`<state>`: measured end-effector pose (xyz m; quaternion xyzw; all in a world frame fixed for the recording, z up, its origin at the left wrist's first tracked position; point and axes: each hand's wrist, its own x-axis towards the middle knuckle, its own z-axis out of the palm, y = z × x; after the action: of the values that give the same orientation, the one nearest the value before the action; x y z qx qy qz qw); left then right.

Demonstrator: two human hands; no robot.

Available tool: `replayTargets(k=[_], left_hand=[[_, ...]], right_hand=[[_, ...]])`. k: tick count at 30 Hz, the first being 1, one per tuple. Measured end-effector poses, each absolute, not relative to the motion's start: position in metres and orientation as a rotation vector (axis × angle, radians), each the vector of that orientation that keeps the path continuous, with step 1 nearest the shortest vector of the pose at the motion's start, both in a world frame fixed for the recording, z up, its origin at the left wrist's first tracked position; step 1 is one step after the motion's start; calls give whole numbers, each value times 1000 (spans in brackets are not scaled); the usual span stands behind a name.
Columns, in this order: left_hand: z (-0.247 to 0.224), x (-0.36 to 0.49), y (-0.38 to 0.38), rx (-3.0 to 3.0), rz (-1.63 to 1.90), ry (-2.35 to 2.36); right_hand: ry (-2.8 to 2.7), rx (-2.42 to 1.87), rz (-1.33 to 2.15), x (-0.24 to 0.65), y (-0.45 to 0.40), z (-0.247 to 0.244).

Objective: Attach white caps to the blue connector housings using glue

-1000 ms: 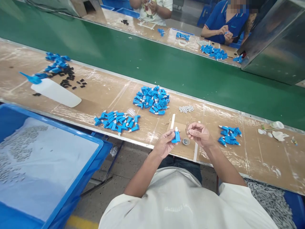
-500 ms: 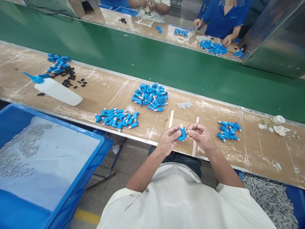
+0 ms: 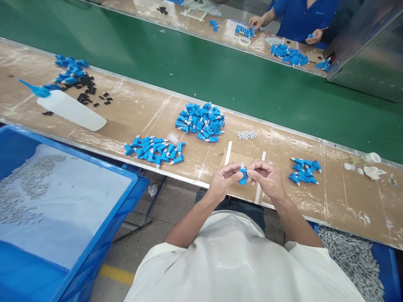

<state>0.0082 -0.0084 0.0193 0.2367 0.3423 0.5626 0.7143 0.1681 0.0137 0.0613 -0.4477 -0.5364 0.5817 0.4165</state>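
Observation:
My left hand [image 3: 223, 181] grips a small blue plastic part with a white tip [image 3: 243, 177], held upright over the near edge of the workbench [image 3: 195, 165]. At the part's right side, my right hand [image 3: 267, 179] is closed in a pinch, thumb and fingertips touching it. Whatever lies between those right fingertips is hidden. Beyond the hands lies a small heap of grey-white pieces [image 3: 247, 134]. Similar blue parts form a large pile [image 3: 201, 121], a nearer left group [image 3: 155, 150] and a smaller right group [image 3: 304, 171].
A white squeeze bottle with a blue nozzle [image 3: 72, 110] lies at left near black pieces [image 3: 86, 86]. A blue bin [image 3: 126, 176] stands below left. A clear jar [image 3: 367, 158] lies far right. Across the green belt [image 3: 151, 54], a co-worker in blue [image 3: 305, 21] handles blue parts.
My right fingertips have come in against the blue part's side. Across the belt, the co-worker's hand has reached to the row of blue parts. The whole view has shifted slightly.

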Motion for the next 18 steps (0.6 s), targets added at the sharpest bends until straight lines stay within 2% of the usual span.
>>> replayTargets(k=[9,18], left_hand=[[13,7,-9,705,1358,848],[12,5,-7,658,1297,815]], right_hand=[[-1387,-1210,1364,167,9,63],[-1123,-1169,1694,170,20,52]])
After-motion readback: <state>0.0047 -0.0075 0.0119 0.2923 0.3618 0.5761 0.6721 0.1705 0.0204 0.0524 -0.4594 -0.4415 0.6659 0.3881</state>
